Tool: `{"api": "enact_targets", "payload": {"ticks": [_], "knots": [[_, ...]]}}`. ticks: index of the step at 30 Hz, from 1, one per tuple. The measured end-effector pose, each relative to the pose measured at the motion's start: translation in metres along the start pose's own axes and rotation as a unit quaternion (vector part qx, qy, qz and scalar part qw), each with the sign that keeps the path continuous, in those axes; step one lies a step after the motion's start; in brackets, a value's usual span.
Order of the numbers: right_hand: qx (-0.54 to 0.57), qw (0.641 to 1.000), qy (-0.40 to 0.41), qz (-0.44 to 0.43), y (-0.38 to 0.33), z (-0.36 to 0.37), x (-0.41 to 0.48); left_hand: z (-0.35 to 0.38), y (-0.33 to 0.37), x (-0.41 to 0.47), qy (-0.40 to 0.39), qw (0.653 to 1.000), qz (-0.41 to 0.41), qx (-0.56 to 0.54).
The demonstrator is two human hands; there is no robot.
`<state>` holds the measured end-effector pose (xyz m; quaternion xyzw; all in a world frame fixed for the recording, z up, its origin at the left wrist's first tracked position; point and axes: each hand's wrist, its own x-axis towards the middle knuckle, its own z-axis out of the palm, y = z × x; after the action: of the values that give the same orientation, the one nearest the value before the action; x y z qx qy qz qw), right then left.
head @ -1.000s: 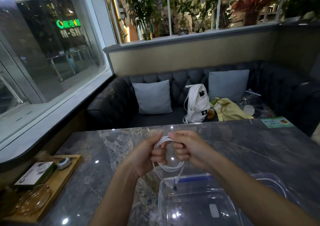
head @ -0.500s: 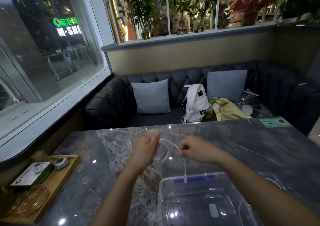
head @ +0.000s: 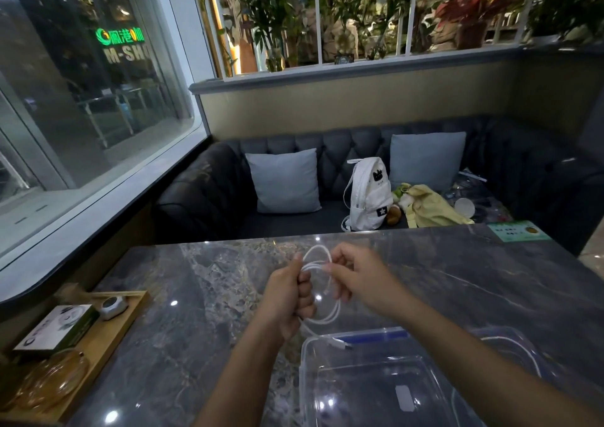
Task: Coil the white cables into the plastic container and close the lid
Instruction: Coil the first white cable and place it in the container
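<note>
A white cable point(head: 322, 296) is looped between my two hands above the marble table point(head: 202, 296). My left hand point(head: 287, 296) is fisted around the coil's left side. My right hand point(head: 359, 283) pinches a strand at the coil's top right. The cable's plug end point(head: 343, 345) hangs over the far rim of the clear plastic container point(head: 376, 390), which stands open in front of me. Another white cable point(head: 519, 351) curves on the table behind my right forearm, partly hidden.
A wooden tray point(head: 108, 332) at the table's left edge holds a box point(head: 58, 327), a small round device and an amber glass dish point(head: 49, 381). A green card point(head: 519, 230) lies at the far right. Beyond the table is a sofa with cushions and a white backpack point(head: 369, 194).
My hands, apart half a second ago with a strand stretched between them, have come back together, adding a loop to the coil. The plug end now rests lower, at the container's rim.
</note>
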<state>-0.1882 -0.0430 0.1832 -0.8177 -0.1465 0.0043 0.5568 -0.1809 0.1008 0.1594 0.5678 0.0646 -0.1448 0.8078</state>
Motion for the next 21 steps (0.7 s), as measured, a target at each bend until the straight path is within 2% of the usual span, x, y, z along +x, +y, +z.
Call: {"api": "enact_targets", "payload": {"ticks": [2,3,5,7,9,11,14,17,21], "knots": [[-0.167,0.986,-0.004,-0.024,0.014,0.002,-0.002,-0.004,0.003,0.000,-0.001,1.000,-0.011,-0.021],[-0.206,0.978,-0.010,-0.031,0.020,0.003,-0.004,-0.006,0.004,-0.001,0.000,1.000,-0.017,-0.025],[-0.200,0.979,-0.017,-0.028,0.029,0.006,-0.003,-0.008,0.005,-0.002,-0.003,0.999,-0.027,-0.032],[-0.134,0.990,-0.031,0.007,0.035,0.008,-0.001,-0.006,0.005,-0.002,-0.015,0.998,-0.038,-0.045],[0.001,0.997,-0.048,0.058,0.038,0.009,0.000,-0.003,0.003,-0.002,-0.026,0.997,-0.046,-0.061],[0.155,0.982,-0.055,0.096,0.042,0.010,-0.002,-0.001,0.003,-0.002,-0.041,0.994,-0.056,-0.084],[0.300,0.945,-0.077,0.104,0.049,0.011,-0.005,-0.001,0.004,-0.004,-0.072,0.986,-0.076,-0.133],[0.336,0.930,-0.102,0.107,0.049,0.012,-0.006,-0.002,0.005,-0.003,-0.087,0.978,-0.093,-0.165],[0.304,0.935,-0.127,0.127,0.051,0.008,-0.008,-0.004,0.005,-0.002,-0.090,0.980,-0.097,-0.147]]}}
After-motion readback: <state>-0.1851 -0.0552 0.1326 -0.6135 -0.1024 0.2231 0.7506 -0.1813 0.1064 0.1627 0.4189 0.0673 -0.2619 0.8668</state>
